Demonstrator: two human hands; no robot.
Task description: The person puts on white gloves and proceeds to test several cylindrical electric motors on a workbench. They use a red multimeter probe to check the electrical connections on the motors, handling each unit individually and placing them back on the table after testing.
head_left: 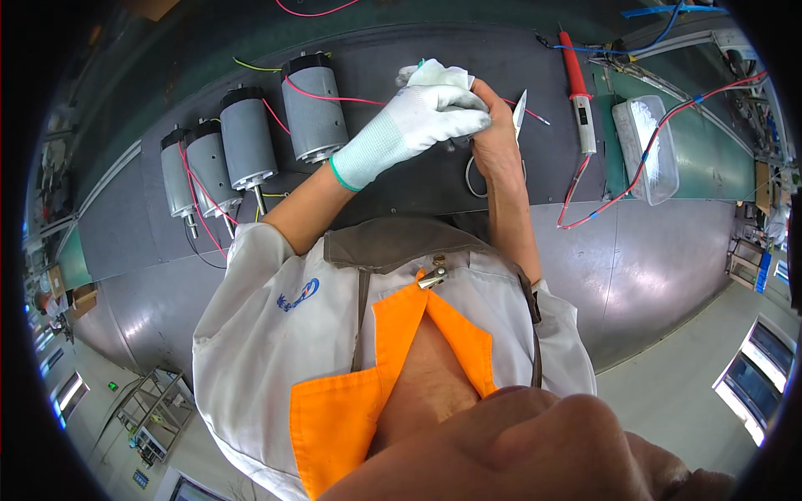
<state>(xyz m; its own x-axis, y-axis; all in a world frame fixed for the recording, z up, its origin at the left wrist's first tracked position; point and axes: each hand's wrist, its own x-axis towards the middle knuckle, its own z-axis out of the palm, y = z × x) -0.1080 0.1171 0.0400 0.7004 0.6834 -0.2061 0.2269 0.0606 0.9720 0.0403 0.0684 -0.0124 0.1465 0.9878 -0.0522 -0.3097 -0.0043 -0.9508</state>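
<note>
My left hand (422, 123) wears a white knit glove with a green cuff edge, its fingers pressed together against my right hand. My right hand (496, 134) is bare, and its fingers curl at the edge of a crumpled piece of white fabric (441, 73). A greyish, soiled bit shows beside that fabric; it may be a second glove. What sits between my left fingers is hidden. A red wire (351, 100) runs from the largest motor (315, 113) behind my hands and comes out on the right. Scissors (520, 117) lie just right of my right hand, partly covered by it.
Three more grey cylindrical motors (249, 138) stand to the left, with red, black and yellow-green wires. On the right lie a red-and-white probe-like tool (578, 92) on a red cord and a clear plastic box (664, 179) with white contents. Everything rests on a dark mat (401, 179).
</note>
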